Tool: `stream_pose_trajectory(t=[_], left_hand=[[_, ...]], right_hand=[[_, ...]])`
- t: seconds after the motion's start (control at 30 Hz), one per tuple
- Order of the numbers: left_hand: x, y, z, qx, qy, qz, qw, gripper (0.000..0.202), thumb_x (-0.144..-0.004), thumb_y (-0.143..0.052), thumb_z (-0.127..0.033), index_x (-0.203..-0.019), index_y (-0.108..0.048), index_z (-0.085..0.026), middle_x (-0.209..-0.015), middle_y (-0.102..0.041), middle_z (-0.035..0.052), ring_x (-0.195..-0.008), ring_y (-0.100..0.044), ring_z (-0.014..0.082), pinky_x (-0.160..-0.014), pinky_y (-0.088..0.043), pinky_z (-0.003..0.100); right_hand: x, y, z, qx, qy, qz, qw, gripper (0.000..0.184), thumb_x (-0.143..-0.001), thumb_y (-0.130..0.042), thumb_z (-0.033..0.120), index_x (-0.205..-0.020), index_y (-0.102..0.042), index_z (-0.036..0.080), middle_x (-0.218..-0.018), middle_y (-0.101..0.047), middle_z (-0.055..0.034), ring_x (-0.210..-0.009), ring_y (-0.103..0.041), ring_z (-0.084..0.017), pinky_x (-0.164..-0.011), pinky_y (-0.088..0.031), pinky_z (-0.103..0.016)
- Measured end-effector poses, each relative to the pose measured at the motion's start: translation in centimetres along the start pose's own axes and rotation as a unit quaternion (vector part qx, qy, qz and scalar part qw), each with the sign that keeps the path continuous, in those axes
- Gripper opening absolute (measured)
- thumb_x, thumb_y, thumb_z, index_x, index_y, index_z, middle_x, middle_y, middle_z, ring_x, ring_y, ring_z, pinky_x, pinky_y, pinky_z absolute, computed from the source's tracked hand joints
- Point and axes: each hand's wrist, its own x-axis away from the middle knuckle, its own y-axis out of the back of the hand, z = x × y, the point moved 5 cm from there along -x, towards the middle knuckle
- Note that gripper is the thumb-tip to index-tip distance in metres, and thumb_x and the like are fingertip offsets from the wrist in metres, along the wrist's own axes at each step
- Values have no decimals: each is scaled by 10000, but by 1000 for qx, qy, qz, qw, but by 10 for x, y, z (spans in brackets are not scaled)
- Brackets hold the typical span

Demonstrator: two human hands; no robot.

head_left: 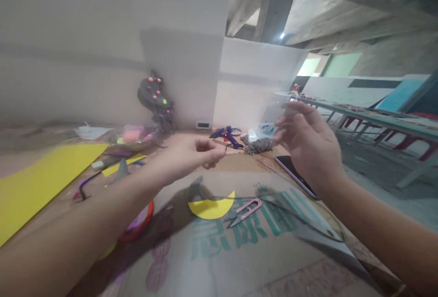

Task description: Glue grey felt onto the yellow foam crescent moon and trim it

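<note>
Hazy light — a distant lamp [282, 35] glares, shadows cross the printed sheet [232, 272], and the right hand [310, 144] blurs.

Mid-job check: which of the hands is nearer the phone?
Right. The right hand partly overlaps the phone in this view; the left hand is well off to the phone's left.

A flat yellow crescent [211, 209] lies at six o'clock, its eleven-o'clock horn grey, a thin grey strand [301, 216] running toward three o'clock.

The paper crescent [212, 209] looks smooth and matt, the yarn [259, 145] rough
</note>
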Motion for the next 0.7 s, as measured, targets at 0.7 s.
stream_pose_trajectory(t=[0.7], left_hand=[[10,-18,-11,59,2,22,998,444,-853,-581,-531,-1188,-629,-244,-1074,-660,48,-878,-583,162,-823,-478,329]], right_hand=[[26,-37,17,307,306,131,892,145,-953,-486,208,-909,-624,217,-819,-655,-53,-768,-612,-165,-669,-483,-296]])
